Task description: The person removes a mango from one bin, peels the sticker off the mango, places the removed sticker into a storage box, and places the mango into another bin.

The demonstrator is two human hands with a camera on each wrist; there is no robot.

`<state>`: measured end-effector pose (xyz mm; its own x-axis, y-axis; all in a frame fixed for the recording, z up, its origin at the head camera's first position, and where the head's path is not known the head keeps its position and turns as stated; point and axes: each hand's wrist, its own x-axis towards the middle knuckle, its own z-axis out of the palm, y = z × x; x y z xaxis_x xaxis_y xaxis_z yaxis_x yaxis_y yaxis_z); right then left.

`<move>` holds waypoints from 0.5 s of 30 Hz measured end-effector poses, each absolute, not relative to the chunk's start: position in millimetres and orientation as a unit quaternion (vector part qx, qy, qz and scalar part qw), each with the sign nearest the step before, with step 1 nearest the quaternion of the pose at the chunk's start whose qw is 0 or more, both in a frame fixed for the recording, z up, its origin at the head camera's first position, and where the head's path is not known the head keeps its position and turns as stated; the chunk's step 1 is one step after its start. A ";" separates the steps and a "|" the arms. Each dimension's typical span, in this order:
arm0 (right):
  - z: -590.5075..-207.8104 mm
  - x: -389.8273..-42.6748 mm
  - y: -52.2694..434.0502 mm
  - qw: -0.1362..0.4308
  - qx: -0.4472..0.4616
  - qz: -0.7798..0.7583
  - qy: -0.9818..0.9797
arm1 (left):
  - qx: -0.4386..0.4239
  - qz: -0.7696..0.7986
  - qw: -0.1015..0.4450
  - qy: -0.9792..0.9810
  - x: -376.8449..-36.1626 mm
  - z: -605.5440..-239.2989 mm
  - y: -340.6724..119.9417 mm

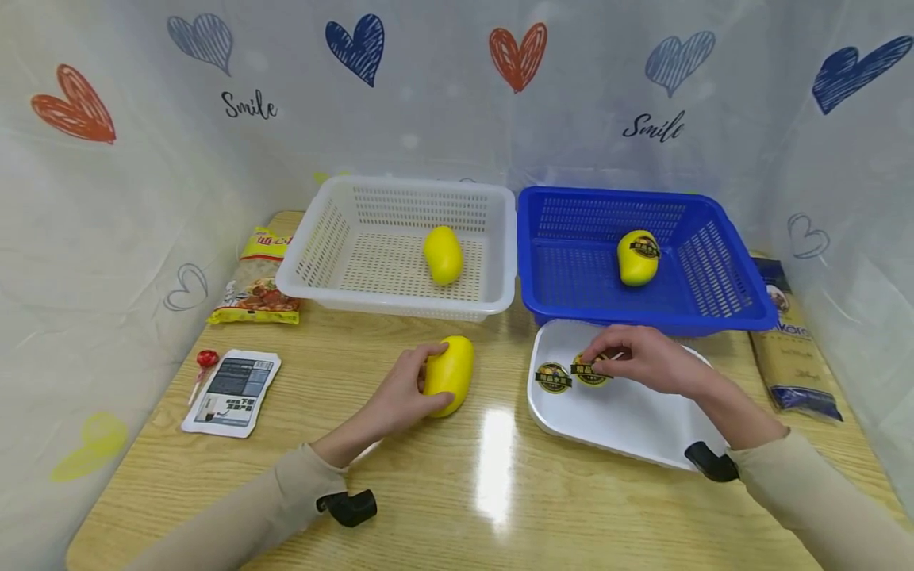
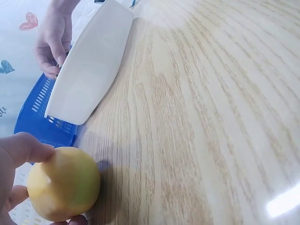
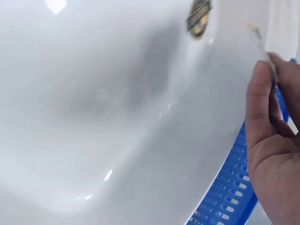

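My left hand (image 1: pixel 427 379) grips a yellow fruit (image 1: pixel 451 373) that lies on the wooden table; the left wrist view shows my thumb on top of this fruit (image 2: pixel 63 183). My right hand (image 1: pixel 598 362) reaches over the white tray (image 1: pixel 628 432) and pinches a round black-and-gold sticker (image 1: pixel 591 371). A second sticker (image 1: pixel 553 378) lies flat beside it on the tray. One plain yellow fruit (image 1: pixel 443 254) sits in the white basket (image 1: pixel 324 238). Another fruit (image 1: pixel 638 257), bearing a sticker, sits in the blue basket (image 1: pixel 721 262).
A yellow snack bag (image 1: pixel 259 277), a small printed packet (image 1: pixel 232 390) and a red lollipop (image 1: pixel 205 361) lie at the table's left. A dark blue bag (image 1: pixel 789 341) lies at the right edge. Heart-printed curtains close in three sides.
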<state>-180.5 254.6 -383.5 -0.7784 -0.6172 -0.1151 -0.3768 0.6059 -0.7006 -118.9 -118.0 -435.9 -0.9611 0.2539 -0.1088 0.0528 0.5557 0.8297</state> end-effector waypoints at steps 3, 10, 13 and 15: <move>-386.5 -183.9 254.8 0.177 -0.297 -0.335 0.876 | 0.092 0.461 0.108 0.876 -119.3 -436.7 -118.9; -395.0 -192.5 254.8 0.191 -0.323 -0.275 0.885 | 0.094 0.463 0.111 0.874 -119.2 -434.8 -119.2; -397.1 -193.5 254.7 0.208 -0.316 -0.249 0.891 | 0.097 0.462 0.110 0.875 -119.4 -433.9 -119.1; -398.2 -193.8 253.6 0.225 -0.308 -0.243 0.892 | 0.100 0.459 0.109 0.876 -119.8 -433.9 -119.3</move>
<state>-193.8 253.6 -398.2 -0.7084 -0.6596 -0.2512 -0.4403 0.6912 -0.5731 -119.8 -119.3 -433.9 -0.9565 0.2743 -0.0991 0.0744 0.5583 0.8263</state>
